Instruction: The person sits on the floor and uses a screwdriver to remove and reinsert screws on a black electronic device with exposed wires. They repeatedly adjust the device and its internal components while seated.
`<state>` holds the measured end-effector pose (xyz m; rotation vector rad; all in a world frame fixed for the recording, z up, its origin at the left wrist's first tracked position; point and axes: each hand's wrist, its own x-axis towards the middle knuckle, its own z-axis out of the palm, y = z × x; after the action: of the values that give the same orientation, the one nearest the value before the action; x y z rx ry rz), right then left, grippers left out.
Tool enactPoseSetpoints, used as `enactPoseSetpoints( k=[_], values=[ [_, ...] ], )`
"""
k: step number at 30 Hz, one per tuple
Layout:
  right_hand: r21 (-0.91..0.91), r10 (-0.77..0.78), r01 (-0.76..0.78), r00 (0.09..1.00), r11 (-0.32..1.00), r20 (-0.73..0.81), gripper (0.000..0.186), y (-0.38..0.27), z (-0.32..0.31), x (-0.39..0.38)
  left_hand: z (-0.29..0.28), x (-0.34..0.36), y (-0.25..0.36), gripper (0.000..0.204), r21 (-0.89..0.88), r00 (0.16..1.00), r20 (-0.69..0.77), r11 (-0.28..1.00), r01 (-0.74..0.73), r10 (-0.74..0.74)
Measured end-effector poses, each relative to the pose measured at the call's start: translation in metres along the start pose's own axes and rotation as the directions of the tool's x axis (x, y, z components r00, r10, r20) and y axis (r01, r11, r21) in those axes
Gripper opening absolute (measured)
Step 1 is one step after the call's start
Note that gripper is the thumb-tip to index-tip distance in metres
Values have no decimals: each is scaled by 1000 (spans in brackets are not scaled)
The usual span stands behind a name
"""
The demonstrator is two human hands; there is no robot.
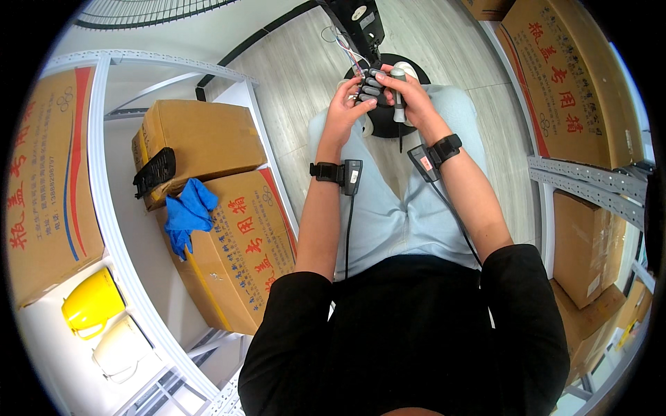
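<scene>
My left hand [345, 105] is closed on a black part with several grey keys [369, 91], at the lower end of a black upright housing [362, 28] with thin red, blue and white wires [353, 53] hanging beside it. My right hand [415, 100] is wrapped round a grey screwdriver [398, 93] held upright beside the keys, its dark shaft pointing down, and its fingers also reach the keyed part. Behind both hands, between my knees, is a round black base [387, 130]. Black devices on straps sit at both wrists, each trailing a cable.
Metal shelving [107, 139] with cardboard boxes [48, 180] flanks me on both sides. On the left are a blue cloth [191, 211], a black slotted piece [154, 173], a yellow mug [87, 298] and a white mug [114, 353]. A wire fan grille [139, 10] is at the top left.
</scene>
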<state>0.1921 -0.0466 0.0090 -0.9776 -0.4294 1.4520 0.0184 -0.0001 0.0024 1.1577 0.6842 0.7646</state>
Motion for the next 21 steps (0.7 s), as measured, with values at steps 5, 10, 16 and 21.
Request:
enactPoseSetpoints(
  k=[5, 10, 16, 21],
  values=[
    [52, 1, -2, 1000, 999, 12, 52, 0, -1, 0, 3, -1, 5, 60, -23, 1000, 21, 1000, 3, -2],
    [204, 11, -12, 1000, 979, 4, 47, -1, -2, 0, 5, -3, 9, 58, -58, 998, 39, 997, -50, 52],
    [147, 17, -20, 1000, 989, 25, 56, -5, 3, -2, 3, -3, 8, 56, -41, 1000, 11, 999, -28, 28],
    [100, 10, -14, 999, 995, 38, 61, -3, 2, -1, 4, -3, 9, 56, -43, 999, 14, 998, -36, 36]
  ],
)
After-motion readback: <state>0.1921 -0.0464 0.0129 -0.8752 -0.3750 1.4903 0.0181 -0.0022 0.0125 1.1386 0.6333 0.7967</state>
